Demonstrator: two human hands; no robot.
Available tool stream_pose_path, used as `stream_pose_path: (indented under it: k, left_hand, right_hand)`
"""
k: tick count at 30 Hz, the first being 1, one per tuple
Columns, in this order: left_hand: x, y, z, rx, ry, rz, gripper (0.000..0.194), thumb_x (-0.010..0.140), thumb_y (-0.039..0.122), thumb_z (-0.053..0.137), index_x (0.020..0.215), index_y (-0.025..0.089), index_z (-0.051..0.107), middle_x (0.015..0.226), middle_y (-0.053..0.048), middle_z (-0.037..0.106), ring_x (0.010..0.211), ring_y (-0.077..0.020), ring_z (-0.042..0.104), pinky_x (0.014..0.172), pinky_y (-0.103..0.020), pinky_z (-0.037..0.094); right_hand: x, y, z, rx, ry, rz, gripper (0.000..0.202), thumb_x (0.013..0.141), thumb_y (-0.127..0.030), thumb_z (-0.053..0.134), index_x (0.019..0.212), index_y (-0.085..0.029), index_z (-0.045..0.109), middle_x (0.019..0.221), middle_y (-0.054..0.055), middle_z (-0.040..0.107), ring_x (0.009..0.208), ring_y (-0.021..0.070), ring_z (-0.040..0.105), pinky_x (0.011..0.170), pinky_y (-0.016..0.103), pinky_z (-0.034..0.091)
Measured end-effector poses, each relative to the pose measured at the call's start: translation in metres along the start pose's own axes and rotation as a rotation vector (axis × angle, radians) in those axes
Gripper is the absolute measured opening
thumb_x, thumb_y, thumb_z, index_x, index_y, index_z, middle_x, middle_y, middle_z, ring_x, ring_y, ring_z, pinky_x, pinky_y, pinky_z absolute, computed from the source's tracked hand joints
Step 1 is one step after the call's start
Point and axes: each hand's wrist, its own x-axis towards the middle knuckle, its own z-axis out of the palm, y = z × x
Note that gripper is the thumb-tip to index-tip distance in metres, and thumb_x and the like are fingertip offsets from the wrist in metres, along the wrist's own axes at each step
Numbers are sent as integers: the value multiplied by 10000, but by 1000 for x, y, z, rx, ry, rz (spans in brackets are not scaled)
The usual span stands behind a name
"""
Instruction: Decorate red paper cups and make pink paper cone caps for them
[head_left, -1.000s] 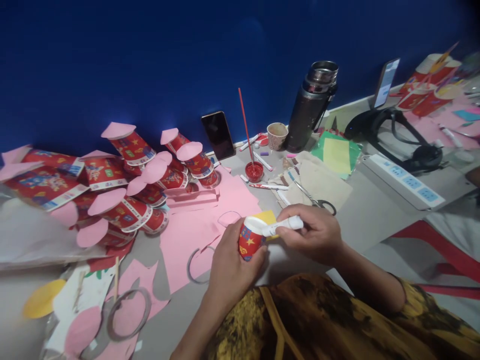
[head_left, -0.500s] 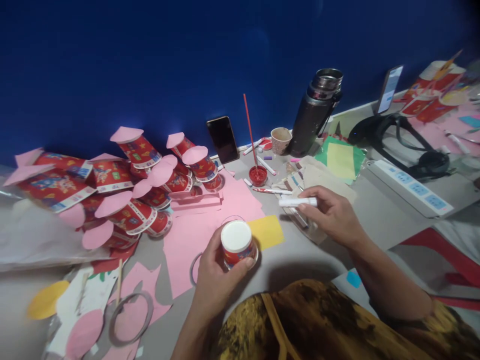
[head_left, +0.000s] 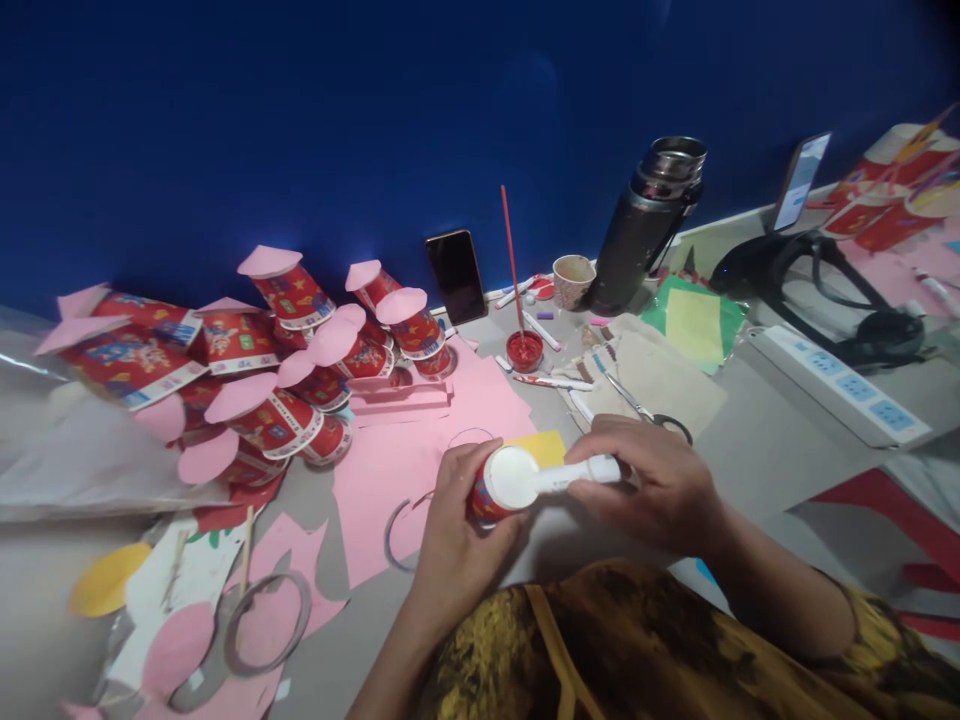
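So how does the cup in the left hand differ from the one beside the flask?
The held cup is red; the pale cup has a brownish pattern. The held cup shows its closed white end, the pale cup its open mouth. The left hand grips the held cup; the pale cup stands on the table. Both are round.

Cup [head_left: 510, 478] partly behind left hand [head_left: 459, 525]
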Motion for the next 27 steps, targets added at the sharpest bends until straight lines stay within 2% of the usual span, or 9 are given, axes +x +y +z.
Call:
stream_pose_path:
  k: [4,9,11,13,17,20,22,23,27]
  left_hand:
    - [-3,-2,-2,63,-19,66,682,774,44,683,1399,300,583,1307,-79,592,1270,-263,605,1066,-422,526]
    - [-1,0,1,29,-108,42,651,796,88,719,1403,292,598,1286,-88,608,1253,-276,616,1060,-437,537]
    - [-1,1,2,2,-151,33,599,814,147,747,1384,282,620,1291,-97,622,1263,-289,617,1065,-449,538]
    - [-1,2,1,-19,-150,24,570,811,190,769,1358,271,634,1309,-102,638,1276,-297,619,1082,-462,531]
    - [-3,-4,-10,-40,41,-106,546,798,217,762,1327,251,628,1346,-97,670,1271,-289,644,1079,-446,536]
    - [0,-15,-23,-66,274,-279,568,805,351,804,1327,230,616,1223,-88,727,1099,-268,721,897,-370,603]
    - [5,-23,-32,-21,419,-355,576,754,396,852,1260,216,643,1141,-80,743,1020,-265,728,822,-344,599]
    - [8,-26,-36,-1,464,-354,579,748,402,856,1252,215,642,1156,-80,739,1029,-264,722,842,-348,592]
    - [20,-29,-43,67,489,-354,587,746,416,856,1256,217,644,1184,-87,729,1074,-267,704,952,-388,559]
  right_hand:
    - [8,10,2,-116,5,-3,55,916,-241,681,899,-220,730,718,20,734,564,152,605,635,294,520]
    - [12,6,5,-47,-2,-2,62,923,-253,702,924,-207,744,729,17,734,598,150,625,654,285,521]
    - [11,3,5,40,-53,43,74,916,-270,716,926,-210,757,744,20,742,612,154,643,624,275,517]
    - [8,5,1,127,-49,157,86,910,-279,718,938,-214,768,785,31,757,604,156,647,562,267,500]
    - [-7,32,-20,225,229,443,144,855,-298,777,971,-217,752,818,50,754,645,188,670,539,279,522]
    - [-22,58,-37,252,354,616,266,866,-397,789,1057,-216,748,822,59,768,655,197,677,541,287,533]
    - [-33,71,-42,109,365,659,294,865,-428,787,1066,-214,768,791,52,759,627,191,648,524,292,510]
    - [-38,75,-41,30,348,666,298,874,-443,775,1063,-213,776,764,44,746,603,186,623,513,296,493]
    - [-57,86,-21,-230,256,637,360,929,-514,681,1068,-202,791,734,34,701,593,193,578,567,340,493]
